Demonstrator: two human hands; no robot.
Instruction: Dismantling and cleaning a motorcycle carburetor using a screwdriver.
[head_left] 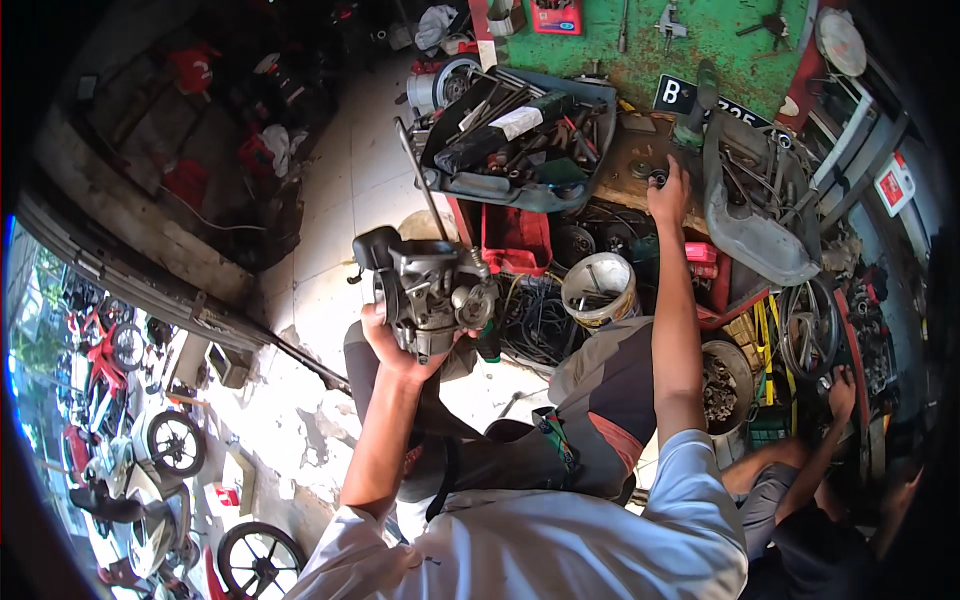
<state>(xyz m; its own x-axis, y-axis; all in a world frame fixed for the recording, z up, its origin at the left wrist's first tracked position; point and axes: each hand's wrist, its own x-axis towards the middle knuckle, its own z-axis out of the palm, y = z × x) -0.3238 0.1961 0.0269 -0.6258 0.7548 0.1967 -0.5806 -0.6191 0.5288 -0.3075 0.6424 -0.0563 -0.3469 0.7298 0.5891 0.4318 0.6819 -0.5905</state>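
My left hand (400, 350) is wrapped round the underside of a grey metal carburetor (430, 295), holding it above my lap. A long thin metal rod (424, 185) rises behind its top; whether the two are joined I cannot tell. My right arm is stretched forward over the brown worktop (630, 150). At its end, my right hand (668, 195) has its fingers closed on a small dark round part (657, 178). A flat round metal piece (641, 170) lies just left of these fingers. Beyond them stands a green power tool (692, 125).
A tray of tools (520, 190) stands left of my right hand, a grey plastic tray (765, 260) right of it. Below are a red bin (515, 240), a white bucket (600, 290) and a bucket of small parts (722, 390). Another person's hand (842, 392) is at the right.
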